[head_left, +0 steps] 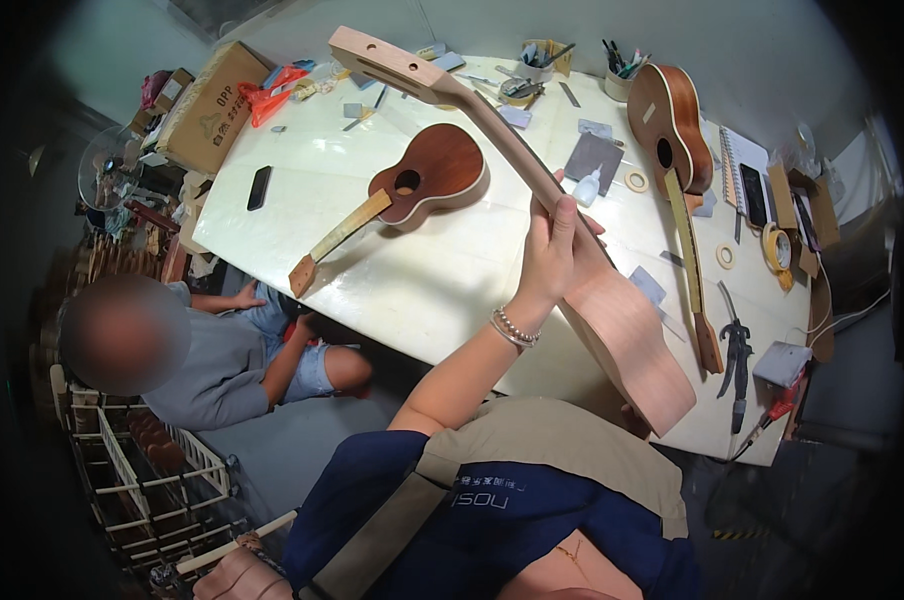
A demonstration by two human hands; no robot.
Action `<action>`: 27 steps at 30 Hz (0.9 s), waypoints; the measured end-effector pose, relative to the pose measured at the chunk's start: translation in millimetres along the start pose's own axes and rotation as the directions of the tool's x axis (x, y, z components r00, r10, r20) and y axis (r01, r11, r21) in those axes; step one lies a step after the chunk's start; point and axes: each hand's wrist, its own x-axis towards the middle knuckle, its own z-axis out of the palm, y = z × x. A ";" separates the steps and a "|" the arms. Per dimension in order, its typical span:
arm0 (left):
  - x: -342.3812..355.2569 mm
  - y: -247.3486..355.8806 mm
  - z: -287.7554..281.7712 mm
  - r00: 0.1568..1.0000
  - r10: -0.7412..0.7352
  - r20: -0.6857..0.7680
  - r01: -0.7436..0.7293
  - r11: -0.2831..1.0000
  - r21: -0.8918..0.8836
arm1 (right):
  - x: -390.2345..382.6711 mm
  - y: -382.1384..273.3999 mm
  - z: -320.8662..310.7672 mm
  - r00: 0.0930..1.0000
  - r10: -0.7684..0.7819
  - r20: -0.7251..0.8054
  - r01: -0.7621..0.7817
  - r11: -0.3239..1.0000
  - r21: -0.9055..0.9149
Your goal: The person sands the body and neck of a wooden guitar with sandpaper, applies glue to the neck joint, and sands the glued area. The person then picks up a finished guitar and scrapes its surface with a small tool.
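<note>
One unfinished ukulele (572, 270) fills the middle of my view, pale bare wood, its long neck slanting up toward eleven o'clock to a flat headstock with small holes, its rounded body dropping toward five o'clock above the worktop (422, 290). I see one of my hands, the left hand (557, 255), wrapped around the neck where it meets the body, fingers closed on it and a beaded bracelet at the wrist. My right hand is hard to place: a bit of skin shows behind the body's lower edge, so I cannot tell its grip. At twelve o'clock a dark brown ukulele (427, 180) lies flat. At two o'clock another ukulele (672, 125) lies, its neck pointing down. At eight o'clock a seated person (222, 365) is partly cut off.
</note>
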 end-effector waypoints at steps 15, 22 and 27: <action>-24.2 14.8 -17.7 0.995 -0.054 0.079 0.077 0.943 -0.323 | 2.1 -17.0 6.3 0.995 -0.081 -0.055 0.087 0.989 0.119; -27.2 8.7 -20.9 0.994 -0.088 0.071 0.108 0.926 -0.361 | -6.1 -17.5 5.7 0.991 -0.103 -0.083 0.114 0.983 0.141; -25.2 4.3 -22.2 0.988 -0.109 0.112 0.140 0.930 -0.339 | -15.5 -15.9 4.8 0.987 -0.118 -0.107 0.135 0.978 0.162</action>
